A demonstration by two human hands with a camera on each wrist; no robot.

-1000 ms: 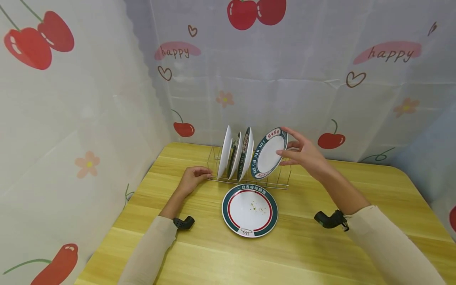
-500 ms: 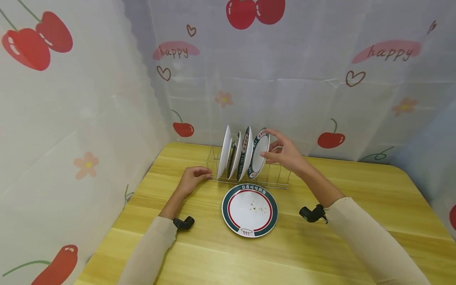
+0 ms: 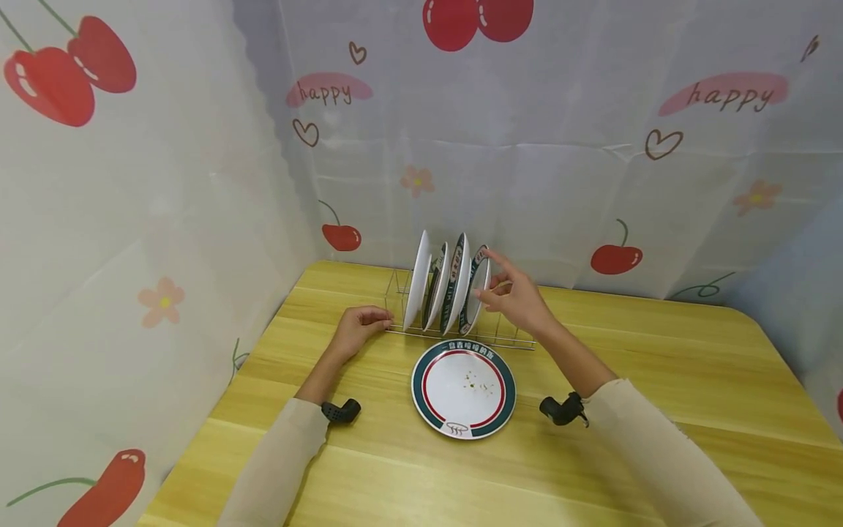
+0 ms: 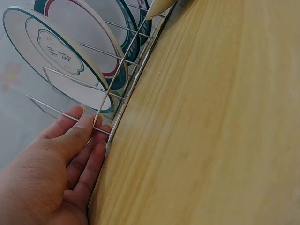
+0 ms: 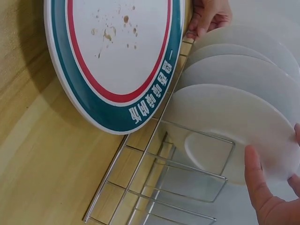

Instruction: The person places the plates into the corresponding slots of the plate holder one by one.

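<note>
In the head view, my right hand [image 3: 520, 301] holds the rim of a white plate with a green patterned border [image 3: 470, 306], thumb on one side. This plate [image 5: 215, 110] stands on edge in a wire dish rack [image 3: 516, 344], tilted slightly. Several other plates [image 3: 416, 285] stand upright to its left. My left hand [image 3: 358, 329] pinches the rack's left end; in the left wrist view, thumb and fingers [image 4: 84, 133] close on its wire. A large green-rimmed plate with a red ring [image 3: 454, 399] lies flat before the rack, with small brown-green specks on it.
The wooden table [image 3: 593, 468] carries the rack near its back edge. Behind it hangs a white curtain [image 3: 527, 197] printed with cherries, and another covers the left side. At the rack's right end, wire slots [image 5: 187, 187] hold no plate.
My right hand has moved left with the plate, from the rack's right part to beside the other plates, turning it more edge-on. My left hand has stayed on the rack's end.
</note>
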